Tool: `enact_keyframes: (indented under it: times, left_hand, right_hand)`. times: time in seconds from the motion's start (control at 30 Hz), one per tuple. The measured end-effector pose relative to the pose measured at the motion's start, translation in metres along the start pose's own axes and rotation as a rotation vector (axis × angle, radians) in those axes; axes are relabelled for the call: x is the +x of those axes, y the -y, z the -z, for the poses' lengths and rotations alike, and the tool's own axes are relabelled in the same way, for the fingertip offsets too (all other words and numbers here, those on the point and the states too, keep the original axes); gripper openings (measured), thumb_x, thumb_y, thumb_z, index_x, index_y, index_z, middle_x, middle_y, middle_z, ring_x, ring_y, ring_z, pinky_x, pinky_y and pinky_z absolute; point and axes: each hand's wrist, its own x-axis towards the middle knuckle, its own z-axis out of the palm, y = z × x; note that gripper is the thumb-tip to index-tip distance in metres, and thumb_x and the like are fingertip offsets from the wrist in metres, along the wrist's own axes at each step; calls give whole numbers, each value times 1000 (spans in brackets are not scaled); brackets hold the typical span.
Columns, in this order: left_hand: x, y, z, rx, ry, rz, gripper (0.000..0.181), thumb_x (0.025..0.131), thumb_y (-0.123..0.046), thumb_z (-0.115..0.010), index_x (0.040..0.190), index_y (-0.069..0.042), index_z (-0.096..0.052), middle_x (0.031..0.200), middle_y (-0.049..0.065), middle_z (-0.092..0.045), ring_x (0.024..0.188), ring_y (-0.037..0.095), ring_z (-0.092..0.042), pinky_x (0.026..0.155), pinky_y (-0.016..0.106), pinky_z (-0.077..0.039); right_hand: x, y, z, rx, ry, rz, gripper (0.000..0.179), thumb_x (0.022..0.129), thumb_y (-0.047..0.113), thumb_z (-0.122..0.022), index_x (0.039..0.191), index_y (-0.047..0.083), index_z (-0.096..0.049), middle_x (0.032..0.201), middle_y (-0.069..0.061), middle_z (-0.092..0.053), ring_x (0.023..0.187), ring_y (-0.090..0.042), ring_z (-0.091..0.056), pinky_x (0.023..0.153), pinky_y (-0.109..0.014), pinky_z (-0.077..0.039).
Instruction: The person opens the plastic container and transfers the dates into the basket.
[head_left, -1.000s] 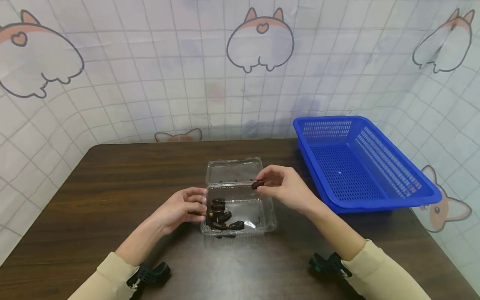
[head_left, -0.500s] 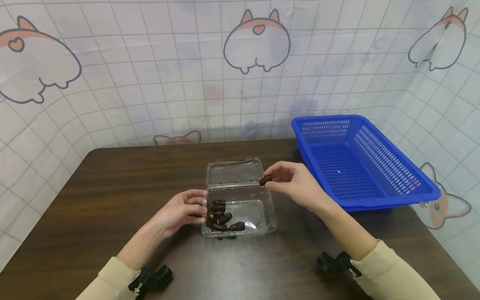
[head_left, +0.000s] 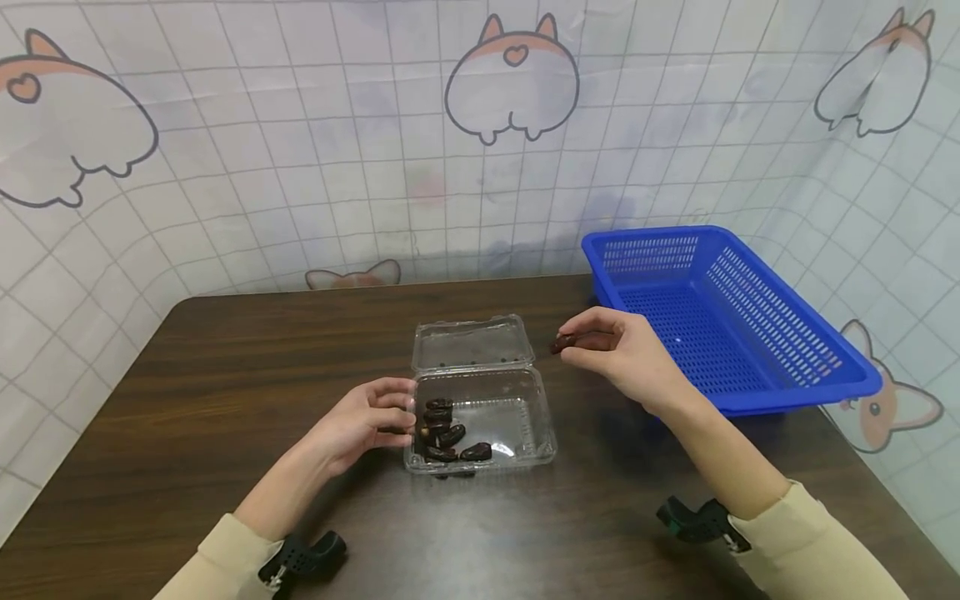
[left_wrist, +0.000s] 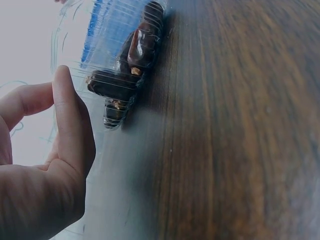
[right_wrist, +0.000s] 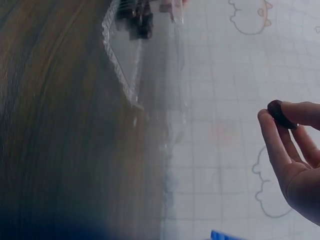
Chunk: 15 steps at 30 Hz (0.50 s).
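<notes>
A clear plastic clamshell box (head_left: 525,417) lies on the table with its lid (head_left: 472,343) folded back. Several dark dates (head_left: 450,435) are gathered in its left part; the left wrist view shows such dates (left_wrist: 142,47) through the wall. My left hand (head_left: 363,425) rests its fingertips against the box's left side, fingers relaxed. Beyond the box's right edge, my right hand (head_left: 630,358) pinches one date (head_left: 562,342) between thumb and fingers, in the air. That date (right_wrist: 281,115) shows plainly at the fingertips in the right wrist view.
A blue plastic basket (head_left: 611,287) with perforated walls stands at the back right, just past the right hand. The wooden table (head_left: 300,325) ends at a curtain (head_left: 375,167) with a grid and corgi drawings. Each wrist wears a black strap mount (head_left: 303,558).
My right hand has carried the pinched date to the right and away from me, from over the box to a place nearer the basket. The left hand stays at the box's side.
</notes>
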Motion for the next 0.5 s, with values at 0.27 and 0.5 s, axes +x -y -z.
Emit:
enact_keyframes:
  times: [0.27,0.5]
  left_hand:
    - [3,2,-3,-4,0,-6,54,95,1,-65,143,6,-42,109,11,-58,89,22,-63,80,37,-62]
    - [3,2,-3,-9,4,-8,54,95,2,-64,144,8,-41,107,11,-58,88,22,-63,81,38,-62]
  right_hand:
    - [-5,2,20,-10,-58,-14,30,95,12,-76,120,-1,-66,117,-14,-69,101,-20,-71,87,-28,-57]
    - [-6,1,32,-16,-88,-20,33,97,16,-74,124,0,-65,118,-15,-68,99,-21,-73,91,-25,-56]
